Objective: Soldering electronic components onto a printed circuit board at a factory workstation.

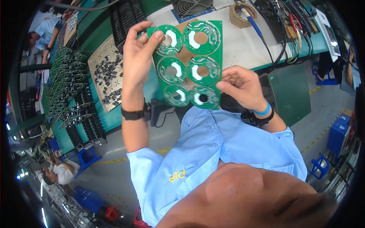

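A green circuit board panel [213,70] is raised in front of me above the bench's near edge. It carries several ring-shaped boards with round cut-outs and white curved patches. My left hand [140,51] is closed on its upper left corner, thumb across the front face and fingers partly hidden behind. At the lower right edge, my right hand [243,86] grips the panel between thumb and fingers. Left of my left forearm, a tan tray [96,60] bears many loose small black components.
Upright green boards [70,81] stand in black racks at far left. A blue-handled soldering iron [254,24] rests in a holder [235,21] at back right, near cables and tools. A fan [192,8] is at the back. Other people work at left and right.
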Tool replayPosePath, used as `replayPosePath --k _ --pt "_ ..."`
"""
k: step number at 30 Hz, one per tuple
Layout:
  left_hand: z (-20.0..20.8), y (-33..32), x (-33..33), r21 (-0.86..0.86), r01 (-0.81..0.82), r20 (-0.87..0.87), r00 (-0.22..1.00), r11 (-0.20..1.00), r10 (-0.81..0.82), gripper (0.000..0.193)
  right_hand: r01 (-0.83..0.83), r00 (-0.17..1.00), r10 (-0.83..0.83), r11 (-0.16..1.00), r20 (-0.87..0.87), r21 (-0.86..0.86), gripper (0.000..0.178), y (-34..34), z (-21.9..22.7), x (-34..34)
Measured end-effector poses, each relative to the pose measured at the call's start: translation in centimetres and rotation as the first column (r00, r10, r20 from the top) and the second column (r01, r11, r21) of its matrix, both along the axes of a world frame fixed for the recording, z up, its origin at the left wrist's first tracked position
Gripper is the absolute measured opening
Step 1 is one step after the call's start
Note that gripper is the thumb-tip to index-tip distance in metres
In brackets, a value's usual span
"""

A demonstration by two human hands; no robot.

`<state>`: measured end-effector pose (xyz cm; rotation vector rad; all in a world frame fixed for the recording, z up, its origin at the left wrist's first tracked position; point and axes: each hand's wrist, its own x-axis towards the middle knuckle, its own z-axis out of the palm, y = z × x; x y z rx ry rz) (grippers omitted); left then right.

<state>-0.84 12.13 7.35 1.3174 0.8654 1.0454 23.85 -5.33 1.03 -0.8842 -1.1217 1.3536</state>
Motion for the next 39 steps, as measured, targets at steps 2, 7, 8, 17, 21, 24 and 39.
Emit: replayPosePath --k 2,7,8,17,21,24,39 --pt "-0.1 1.9 0.4 -0.033 0.104 -0.068 0.992 0.994 -0.106 0.032 -0.027 0.999 0.025 0.998 -0.030 -0.064 0.025 -0.3 -0.7 0.1" --pt "-0.9 6.3 1.5 -0.153 0.425 -0.274 0.849 0.892 -0.451 0.036 0.103 0.982 -0.086 0.990 0.168 -0.093 0.025 0.9 -2.1 2.1" --pt "-1.3 6.8 1.9 -0.184 0.488 -0.310 0.795 0.853 -0.521 0.037 0.237 0.970 -0.230 0.965 0.073 -0.110 0.030 1.5 -2.3 2.7" --pt "-4.3 5.5 3.6 0.045 0.483 -0.669 0.664 0.875 -0.333 0.030 0.471 0.543 -0.568 0.816 -0.619 -0.335 0.036 7.2 -2.3 3.6" --pt "-0.3 2.0 1.5 0.584 0.529 -0.767 0.608 0.615 0.206 0.029 0.550 0.490 -0.585 0.783 -0.646 -0.291 0.037 8.0 -2.9 4.2" --pt "2.0 0.4 -2.4 0.547 0.451 -0.799 0.533 0.705 0.279 0.028 0.556 0.563 -0.522 0.813 -0.641 -0.174 0.045 7.8 -3.6 5.5" --pt "-1.7 1.4 -11.2 0.427 0.435 -0.881 0.005 0.793 0.472 0.020 0.531 0.686 -0.706 0.649 0.173 0.544 0.036 2.5 -3.5 9.2"
